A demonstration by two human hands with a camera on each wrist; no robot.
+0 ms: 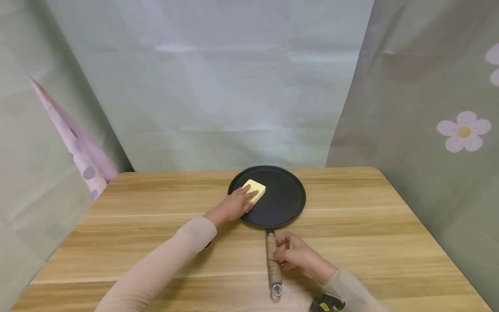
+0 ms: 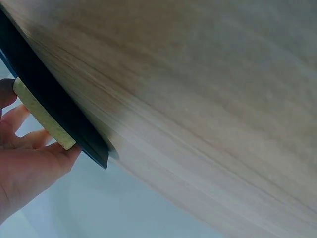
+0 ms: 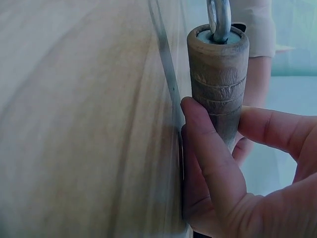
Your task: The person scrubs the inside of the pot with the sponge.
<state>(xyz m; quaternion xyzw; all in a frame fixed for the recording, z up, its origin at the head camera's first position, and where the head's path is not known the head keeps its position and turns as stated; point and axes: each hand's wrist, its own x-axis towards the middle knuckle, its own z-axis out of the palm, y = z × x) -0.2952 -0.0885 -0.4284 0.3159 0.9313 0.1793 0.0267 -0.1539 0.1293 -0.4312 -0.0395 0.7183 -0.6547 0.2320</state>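
Sponge (image 1: pixel 254 190) and griddle pan (image 1: pixel 277 201) are the two things in hand, and both sit on the wooden bench (image 1: pixel 156 242).

Nearest, at about 6 o'clock on the pan, its wooden handle (image 1: pixel 273 264) runs back toward the person and ends in a metal hanging ring (image 1: pixel 277 290). The right hand (image 1: pixel 298 255) holds this handle from the 3 o'clock side; in the right wrist view the thumb (image 3: pixel 210 148) and fingers (image 3: pixel 277 131) are curled round the ribbed, worn wood (image 3: pixel 218 84), with the ring (image 3: pixel 219 20) at the handle's tip.

Farther out lies the pan itself, round, flat, matt black and with only a low rim. The sponge is the one thing in it. It is a pale yellow rectangular block, plain-faced, lying flat at about 10 o'clock on the pan's surface, close to the rim.

The left hand (image 1: pixel 232 206) comes in from 8 o'clock and rests on the sponge, its fingers laid across the top and near edge of the block. The left wrist view shows the fingers (image 2: pixel 29 144) lightly bent round the yellow edge (image 2: pixel 42 116) against the dark pan (image 2: pixel 54 111).

Beyond the bench, at 12 o'clock, hangs a pale green backdrop (image 1: pixel 218 86), and the cloth at 3 o'clock bears a printed flower (image 1: pixel 464 131).
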